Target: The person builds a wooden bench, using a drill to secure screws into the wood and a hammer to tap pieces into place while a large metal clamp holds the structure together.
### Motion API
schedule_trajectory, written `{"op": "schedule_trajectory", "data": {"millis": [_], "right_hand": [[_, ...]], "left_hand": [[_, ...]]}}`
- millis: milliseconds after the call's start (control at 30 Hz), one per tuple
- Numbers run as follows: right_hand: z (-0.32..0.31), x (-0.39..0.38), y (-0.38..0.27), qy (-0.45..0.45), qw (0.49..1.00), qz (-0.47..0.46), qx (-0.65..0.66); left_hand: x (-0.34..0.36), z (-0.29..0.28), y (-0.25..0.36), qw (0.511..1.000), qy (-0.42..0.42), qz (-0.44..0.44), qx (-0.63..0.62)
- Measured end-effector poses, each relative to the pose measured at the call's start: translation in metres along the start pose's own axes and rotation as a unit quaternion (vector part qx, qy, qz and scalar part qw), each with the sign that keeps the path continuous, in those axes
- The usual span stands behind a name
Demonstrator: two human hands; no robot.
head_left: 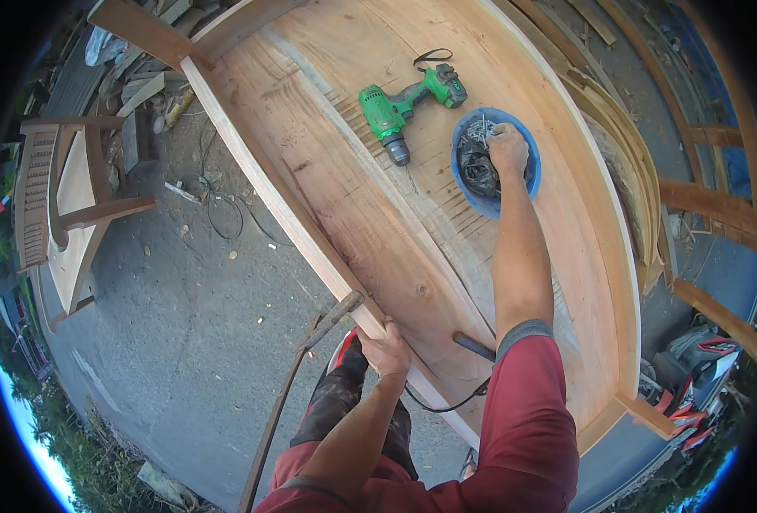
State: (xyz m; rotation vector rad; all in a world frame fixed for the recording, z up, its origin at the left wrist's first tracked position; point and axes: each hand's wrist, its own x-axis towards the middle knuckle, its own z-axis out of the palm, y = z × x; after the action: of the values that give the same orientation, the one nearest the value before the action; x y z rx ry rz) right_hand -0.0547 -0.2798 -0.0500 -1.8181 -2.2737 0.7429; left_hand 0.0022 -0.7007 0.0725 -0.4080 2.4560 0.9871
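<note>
My left hand (385, 350) is closed round the near-left rail (286, 205) of a large wooden frame, thumb on top. My right hand (508, 152) reaches into a blue plastic bowl (481, 205) standing on the frame's wooden panel (421, 265). Its fingers are bent together over loose metal nails or screws (480, 130) and a crumpled black plastic bag (479, 173); what they pinch cannot be made out. To the left of the bowl lies a green cordless drill (412, 103) with a thin bit in its chuck and a black wrist strap.
A long metal bar with a wooden-looking head (335, 321) leans against the rail by my left hand. A dark handle (473, 345) and a black cord (434, 409) lie near my right sleeve. Slatted wooden furniture (75, 197) stands at left; scrap boards and timber lie beyond the frame.
</note>
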Motion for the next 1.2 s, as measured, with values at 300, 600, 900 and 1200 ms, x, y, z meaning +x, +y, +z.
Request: {"op": "schedule_trajectory", "data": {"millis": [300, 600, 900, 1200], "right_hand": [[-0.006, -0.016, 0.006, 0.023, 0.999, -0.001, 0.033], [0.000, -0.014, -0.025, -0.068, 0.997, 0.010, -0.039], [-0.031, -0.018, 0.015, -0.115, 0.911, 0.152, 0.365], [-0.073, -0.049, 0.026, -0.161, 0.745, 0.166, 0.626]], "left_hand": [[-0.002, -0.003, 0.009, 1.000, -0.007, -0.002, 0.001], [-0.005, -0.008, 0.013, 1.000, -0.025, 0.007, 0.001], [-0.006, -0.004, 0.016, 1.000, -0.019, 0.003, -0.019], [-0.008, -0.006, 0.012, 1.000, -0.020, 0.010, -0.013]]}}
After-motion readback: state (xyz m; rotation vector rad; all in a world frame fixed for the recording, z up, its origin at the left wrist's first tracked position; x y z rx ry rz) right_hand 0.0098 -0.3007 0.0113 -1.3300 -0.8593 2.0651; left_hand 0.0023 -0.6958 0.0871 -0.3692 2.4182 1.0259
